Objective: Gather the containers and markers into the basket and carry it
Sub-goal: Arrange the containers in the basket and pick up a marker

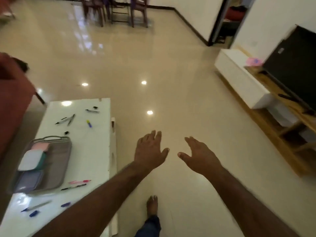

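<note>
Meanwhile, left hand and right hand hover spread, holding nothing, beside the glossy white table.

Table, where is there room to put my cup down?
On the white table, the widest bare patch runs along the right edge, between the yellow marker and the pink pen. The left side is crowded by the basket; pens clutter the near end.
</note>
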